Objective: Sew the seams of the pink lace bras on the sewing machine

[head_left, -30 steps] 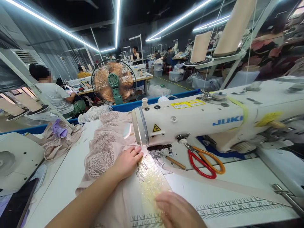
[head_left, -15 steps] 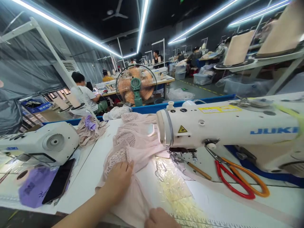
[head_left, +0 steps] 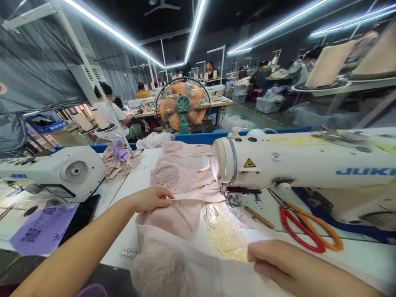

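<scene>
A pale pink lace garment (head_left: 173, 173) runs across the white table (head_left: 130, 206) and reaches under the head of the JUKI sewing machine (head_left: 272, 161). My left hand (head_left: 156, 199) pinches a fold of it between thumb and fingers, left of the needle area. Closer to me, my right hand (head_left: 272, 255) grips the edge of the same cloth, with a band stretched between the two sides and part hanging over the table's front. The needle area is partly hidden by the machine head. A clear packet with cream-coloured bits (head_left: 225, 231) lies between my hands.
Red and orange-handled scissors (head_left: 309, 227) and a wooden-handled tool (head_left: 258, 216) lie beneath the machine arm. At left are a second machine (head_left: 74, 173), a dark phone (head_left: 83, 214) and a purple paper (head_left: 40, 231). A fan (head_left: 183, 105) stands beyond the table.
My left hand has moved off the lace and now pinches a fold nearer the needle. My right hand has gone right and up, spreading the near part of the garment along the front.
</scene>
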`<state>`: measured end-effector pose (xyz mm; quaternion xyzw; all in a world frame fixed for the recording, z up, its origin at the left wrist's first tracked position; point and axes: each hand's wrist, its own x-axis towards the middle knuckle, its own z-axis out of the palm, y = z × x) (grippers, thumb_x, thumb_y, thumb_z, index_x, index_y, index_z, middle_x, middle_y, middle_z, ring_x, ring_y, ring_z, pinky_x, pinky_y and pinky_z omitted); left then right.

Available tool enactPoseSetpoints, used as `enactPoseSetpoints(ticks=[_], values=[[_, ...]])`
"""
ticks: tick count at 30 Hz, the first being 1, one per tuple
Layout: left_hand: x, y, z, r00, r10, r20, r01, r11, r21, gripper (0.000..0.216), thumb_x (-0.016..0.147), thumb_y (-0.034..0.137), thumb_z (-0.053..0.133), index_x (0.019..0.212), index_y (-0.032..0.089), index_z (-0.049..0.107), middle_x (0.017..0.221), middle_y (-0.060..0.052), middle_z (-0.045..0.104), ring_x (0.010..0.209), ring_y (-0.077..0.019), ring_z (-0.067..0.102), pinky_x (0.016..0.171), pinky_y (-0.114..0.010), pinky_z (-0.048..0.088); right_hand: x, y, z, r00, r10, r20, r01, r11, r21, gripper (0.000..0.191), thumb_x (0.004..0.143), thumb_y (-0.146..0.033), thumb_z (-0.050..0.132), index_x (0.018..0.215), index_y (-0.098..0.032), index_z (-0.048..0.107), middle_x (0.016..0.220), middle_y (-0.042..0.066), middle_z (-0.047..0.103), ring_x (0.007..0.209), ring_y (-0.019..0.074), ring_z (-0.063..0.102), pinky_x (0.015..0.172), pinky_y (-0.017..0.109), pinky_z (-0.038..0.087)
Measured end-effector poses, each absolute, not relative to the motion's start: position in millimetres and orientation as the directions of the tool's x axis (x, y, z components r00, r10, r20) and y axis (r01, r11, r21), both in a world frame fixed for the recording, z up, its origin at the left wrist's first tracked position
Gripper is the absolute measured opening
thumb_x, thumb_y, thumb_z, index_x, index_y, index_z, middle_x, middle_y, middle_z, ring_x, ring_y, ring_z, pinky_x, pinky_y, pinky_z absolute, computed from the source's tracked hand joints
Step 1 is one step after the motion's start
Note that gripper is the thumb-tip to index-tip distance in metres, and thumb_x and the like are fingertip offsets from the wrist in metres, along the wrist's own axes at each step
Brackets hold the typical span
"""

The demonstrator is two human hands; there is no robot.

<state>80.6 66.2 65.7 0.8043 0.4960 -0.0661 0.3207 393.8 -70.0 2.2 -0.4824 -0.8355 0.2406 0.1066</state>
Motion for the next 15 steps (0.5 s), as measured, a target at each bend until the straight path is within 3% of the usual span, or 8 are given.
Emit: enactPoseSetpoints(ticks=[1,3,5,7,11,13,15], values=[[78.8,77.2,61.9,0.465,0.778,-0.423,0.873,-0.326,0.361,0.029,0.085,0.038,0.041,0.093,0.020,0.062,0.076,0.001,0.061,0.071,-0.0144,0.055,0.061,-0.021,0.041,390.8,-59.9,1.4,-0.495,0.865,-0.087,0.801,0.415,-0.431,0.020,0.079,-0.011,0.046,0.065,-0.024,0.052,0.061,-0.005,0.058,0.055,0.0112,0.055,0.046,0.019,0.034],[79.1,94.8,53.2,0.400,0.829,-0.390,0.916,-0.355,0.184,0.025,0.083,0.031,0.042,0.073,0.018,0.061,0.069,0.000,0.059,0.068,-0.0162,0.055,0.061,-0.024,0.040,379.2,-40.7,-6.3,-0.359,0.933,0.030,0.915,0.358,-0.185,0.022,0.072,-0.003,0.048,0.059,-0.021,0.048,0.057,-0.004,0.054,0.052,0.0118,0.051,0.045,0.021,0.030],[85.9,103.9,46.7,0.351,0.878,-0.325,0.934,-0.351,0.062,0.020,0.080,0.024,0.044,0.067,0.016,0.057,0.067,-0.003,0.057,0.067,-0.0191,0.054,0.060,-0.027,0.040,365.0,-29.0,-18.2,-0.233,0.962,0.141,0.966,0.246,-0.082,0.025,0.066,0.004,0.047,0.059,-0.019,0.049,0.066,0.002,0.057,0.064,0.0169,0.055,0.053,0.025,0.034],[100.8,102.9,41.9,0.334,0.915,-0.227,0.936,-0.350,-0.031,0.017,0.080,0.019,0.043,0.073,0.014,0.057,0.074,-0.007,0.058,0.072,-0.0217,0.055,0.062,-0.030,0.040,352.6,-29.6,-30.8,-0.144,0.968,0.206,0.986,0.159,-0.057,0.026,0.066,0.006,0.046,0.064,-0.019,0.052,0.073,0.005,0.057,0.073,0.0213,0.056,0.058,0.028,0.036],[152.6,82.0,26.0,0.482,0.866,-0.135,0.867,-0.493,-0.069,0.019,0.082,0.012,0.040,0.087,0.015,0.058,0.092,-0.009,0.059,0.077,-0.0201,0.058,0.066,-0.029,0.043,337.7,-57.1,-56.0,-0.117,0.963,0.244,0.991,0.131,-0.041,0.016,0.078,-0.008,0.050,0.069,-0.020,0.055,0.067,0.004,0.057,0.061,0.0203,0.055,0.053,0.030,0.039],[181.0,74.0,13.4,0.589,0.797,-0.133,0.800,-0.598,-0.042,0.021,0.081,0.012,0.043,0.095,0.017,0.058,0.100,-0.008,0.059,0.079,-0.0187,0.059,0.067,-0.027,0.044,332.8,-69.7,-69.8,-0.153,0.934,0.324,0.985,0.170,-0.026,0.011,0.079,-0.013,0.052,0.085,-0.018,0.060,0.084,0.009,0.063,0.076,0.0243,0.060,0.064,0.035,0.046],[204.1,74.2,0.2,0.653,0.750,-0.110,0.752,-0.658,-0.024,0.022,0.083,0.016,0.045,0.101,0.018,0.057,0.104,-0.009,0.059,0.087,-0.0207,0.059,0.070,-0.028,0.045,328.0,-74.4,-82.6,-0.213,0.874,0.437,0.972,0.235,0.004,0.031,0.077,-0.015,0.053,0.108,-0.014,0.056,0.109,0.016,0.061,0.098,0.0295,0.058,0.080,0.042,0.046]])
